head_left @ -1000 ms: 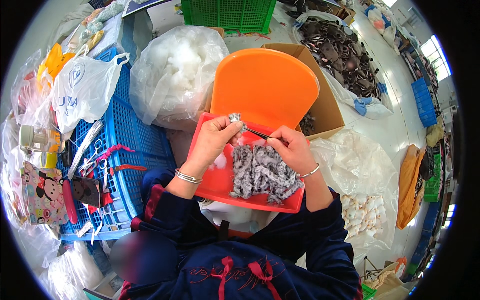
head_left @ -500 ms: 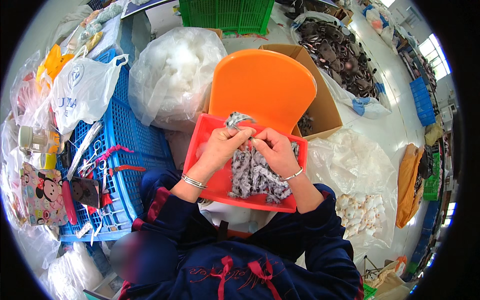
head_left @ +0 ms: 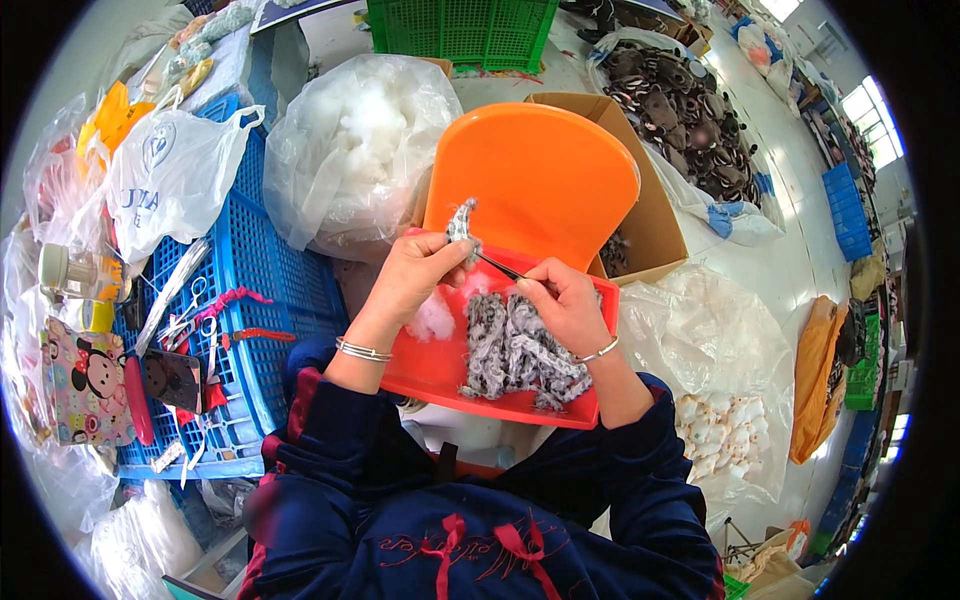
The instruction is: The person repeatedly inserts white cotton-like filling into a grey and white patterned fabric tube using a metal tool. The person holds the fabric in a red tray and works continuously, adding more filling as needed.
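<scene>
Above the red plastic tray [head_left: 425, 370], my left hand [head_left: 412, 275] pinches a small grey-and-white fuzzy fabric piece [head_left: 461, 217] that points upward. My right hand [head_left: 567, 308] grips a thin dark pointed tool [head_left: 502, 267], whose far end reaches the piece at my left fingertips. Whether its tip is inside the piece cannot be made out. Below my right hand, several similar fuzzy pieces [head_left: 515, 350] lie heaped in the tray. A tuft of white stuffing [head_left: 432, 318] sits beside them, nearer my left wrist.
An orange chair back [head_left: 535, 170] rises behind the tray. A clear bag of white stuffing [head_left: 360, 140] stands far left, beside a blue crate [head_left: 265, 300] bearing scissors [head_left: 190, 300]. To the right are a cardboard box [head_left: 655, 225] and plastic sheeting with small white pieces [head_left: 720, 435].
My hands have moved apart, baring more of the dark tool between them. The fuzzy piece now stands more upright. The stuffing in the tray shows more fully.
</scene>
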Motion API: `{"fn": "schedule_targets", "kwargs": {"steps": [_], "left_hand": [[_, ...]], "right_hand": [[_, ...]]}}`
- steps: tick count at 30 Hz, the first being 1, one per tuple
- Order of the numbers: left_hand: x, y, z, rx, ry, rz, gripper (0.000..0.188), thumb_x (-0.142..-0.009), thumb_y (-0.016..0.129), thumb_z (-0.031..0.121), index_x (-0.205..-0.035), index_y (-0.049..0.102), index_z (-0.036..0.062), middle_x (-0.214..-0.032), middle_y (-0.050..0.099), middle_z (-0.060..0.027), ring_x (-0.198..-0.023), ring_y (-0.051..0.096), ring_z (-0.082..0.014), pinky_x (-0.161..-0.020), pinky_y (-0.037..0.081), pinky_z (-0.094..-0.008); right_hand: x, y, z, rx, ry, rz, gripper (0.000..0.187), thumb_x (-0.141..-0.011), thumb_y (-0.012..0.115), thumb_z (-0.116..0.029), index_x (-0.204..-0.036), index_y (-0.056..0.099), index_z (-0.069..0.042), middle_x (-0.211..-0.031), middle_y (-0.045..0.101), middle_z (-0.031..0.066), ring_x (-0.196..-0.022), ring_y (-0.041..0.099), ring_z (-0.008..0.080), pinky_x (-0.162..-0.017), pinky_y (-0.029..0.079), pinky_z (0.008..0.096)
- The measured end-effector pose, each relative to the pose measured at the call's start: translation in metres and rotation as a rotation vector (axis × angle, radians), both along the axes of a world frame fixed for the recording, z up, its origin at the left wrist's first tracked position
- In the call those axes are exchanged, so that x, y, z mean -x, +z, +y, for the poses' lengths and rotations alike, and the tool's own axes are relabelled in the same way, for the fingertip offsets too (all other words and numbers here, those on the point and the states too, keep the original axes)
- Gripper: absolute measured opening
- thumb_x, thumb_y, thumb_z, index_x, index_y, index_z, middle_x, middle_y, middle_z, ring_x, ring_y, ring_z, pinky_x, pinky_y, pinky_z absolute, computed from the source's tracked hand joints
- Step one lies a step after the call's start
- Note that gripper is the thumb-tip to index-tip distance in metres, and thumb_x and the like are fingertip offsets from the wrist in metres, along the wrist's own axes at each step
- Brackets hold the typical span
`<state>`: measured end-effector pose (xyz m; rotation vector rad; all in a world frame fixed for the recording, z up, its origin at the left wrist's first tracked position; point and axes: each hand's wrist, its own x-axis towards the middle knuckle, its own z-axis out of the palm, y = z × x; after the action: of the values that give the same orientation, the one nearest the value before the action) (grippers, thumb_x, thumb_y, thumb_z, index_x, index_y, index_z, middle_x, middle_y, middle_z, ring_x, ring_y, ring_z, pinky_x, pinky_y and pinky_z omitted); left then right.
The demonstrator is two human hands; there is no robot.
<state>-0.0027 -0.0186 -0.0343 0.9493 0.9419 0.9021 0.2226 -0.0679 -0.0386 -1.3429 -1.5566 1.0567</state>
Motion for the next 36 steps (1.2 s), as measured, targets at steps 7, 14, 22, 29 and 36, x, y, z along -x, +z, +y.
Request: {"fn": "schedule_targets", "kwargs": {"steps": [7,14,22,29,36], "left_hand": [[0.007,-0.001,0.004,-0.042,-0.074,0.066,0.012,-0.092,0.063,0.01,-0.089,0.069,0.0003,-0.078,0.066,-0.0021,-0.065,0.059,-0.0068,-0.064,0.049,-0.0208],[0.006,-0.005,0.004,-0.056,-0.083,0.048,0.015,-0.093,0.063,0.014,-0.089,0.069,0.0006,-0.076,0.066,0.0002,-0.065,0.059,-0.0047,-0.063,0.048,-0.0203],[0.003,-0.002,0.003,-0.041,-0.064,0.041,0.012,-0.092,0.064,0.011,-0.087,0.067,0.0007,-0.078,0.068,-0.0049,-0.064,0.061,-0.0079,-0.062,0.05,-0.0213],[-0.004,-0.007,-0.002,-0.005,-0.034,-0.006,0.019,-0.093,0.066,0.017,-0.08,0.067,0.0031,-0.074,0.067,-0.0034,-0.064,0.059,-0.0057,-0.06,0.047,-0.0208],[-0.02,-0.005,-0.011,-0.085,0.06,-0.083,0.018,-0.095,0.063,0.014,-0.086,0.069,0.0,-0.075,0.067,-0.003,-0.064,0.058,-0.007,-0.06,0.046,-0.0208]], "right_hand": [[-0.006,-0.001,0.0,-0.016,0.006,-0.017,0.013,-0.089,0.068,-0.009,-0.085,0.061,0.001,-0.068,0.058,0.0036,-0.062,0.052,0.0081,-0.056,0.042,0.0249],[-0.007,0.007,-0.001,-0.043,0.033,-0.073,0.012,-0.088,0.068,-0.008,-0.084,0.061,0.001,-0.069,0.059,0.0052,-0.061,0.052,0.0102,-0.055,0.042,0.0261],[-0.007,0.006,-0.001,-0.087,0.034,-0.098,0.013,-0.088,0.068,-0.009,-0.084,0.061,0.001,-0.068,0.058,0.0065,-0.06,0.053,0.0119,-0.055,0.042,0.0269],[-0.005,0.001,-0.004,-0.004,0.027,-0.038,0.013,-0.089,0.067,-0.009,-0.085,0.06,0.001,-0.07,0.058,0.0036,-0.063,0.052,0.0094,-0.057,0.042,0.0258],[0.009,-0.015,-0.013,0.207,-0.014,0.343,0.012,-0.095,0.062,-0.011,-0.088,0.058,-0.002,-0.074,0.056,-0.0044,-0.069,0.047,0.0021,-0.06,0.039,0.0205]]}}
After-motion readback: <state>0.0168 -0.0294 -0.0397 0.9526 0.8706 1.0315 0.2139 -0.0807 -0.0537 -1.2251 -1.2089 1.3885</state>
